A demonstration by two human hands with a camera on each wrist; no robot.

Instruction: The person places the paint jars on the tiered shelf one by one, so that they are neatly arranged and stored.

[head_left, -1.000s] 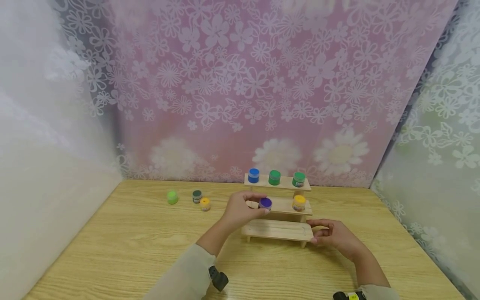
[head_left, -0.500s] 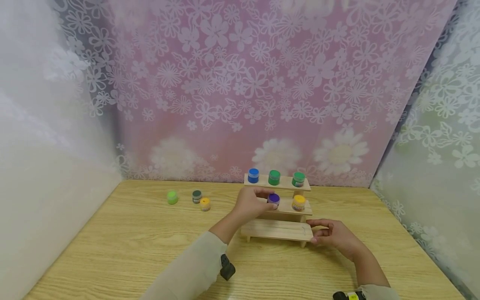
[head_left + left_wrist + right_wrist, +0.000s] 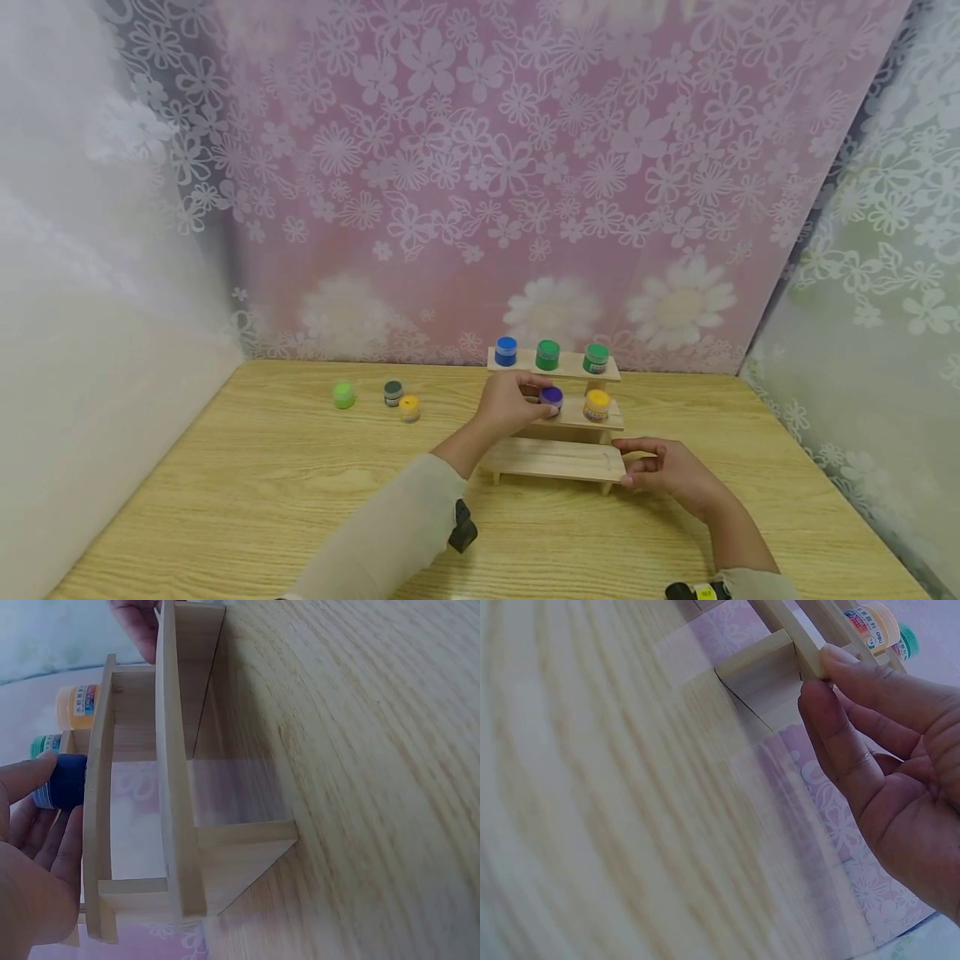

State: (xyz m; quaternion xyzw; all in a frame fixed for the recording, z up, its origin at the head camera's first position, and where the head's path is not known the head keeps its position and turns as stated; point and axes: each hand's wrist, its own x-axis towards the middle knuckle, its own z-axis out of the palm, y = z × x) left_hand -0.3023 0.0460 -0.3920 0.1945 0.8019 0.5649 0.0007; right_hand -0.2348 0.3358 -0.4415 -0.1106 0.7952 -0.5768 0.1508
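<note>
My left hand (image 3: 512,403) pinches a purple paint jar (image 3: 551,398) between thumb and fingers at the middle step of a three-tier wooden display stand (image 3: 555,460). In the left wrist view the jar (image 3: 67,782) looks dark blue and its base meets the step. On that same step, to the right, sits a yellow paint jar (image 3: 597,404). A blue jar (image 3: 506,351) and two green jars (image 3: 547,355) line the top step. With thumb and fingertips, my right hand (image 3: 675,477) grips the right end of the lowest step, as the right wrist view shows at the board's corner (image 3: 810,660).
Left of the stand, a light green jar (image 3: 343,395), a dark green jar (image 3: 393,392) and another yellow jar (image 3: 409,407) stand on the wooden table (image 3: 262,475). Behind the table hangs a pink floral curtain (image 3: 450,208).
My left hand has carried the purple jar rightward along the middle step, from its left part to near the centre. The right hand keeps its place on the stand.
</note>
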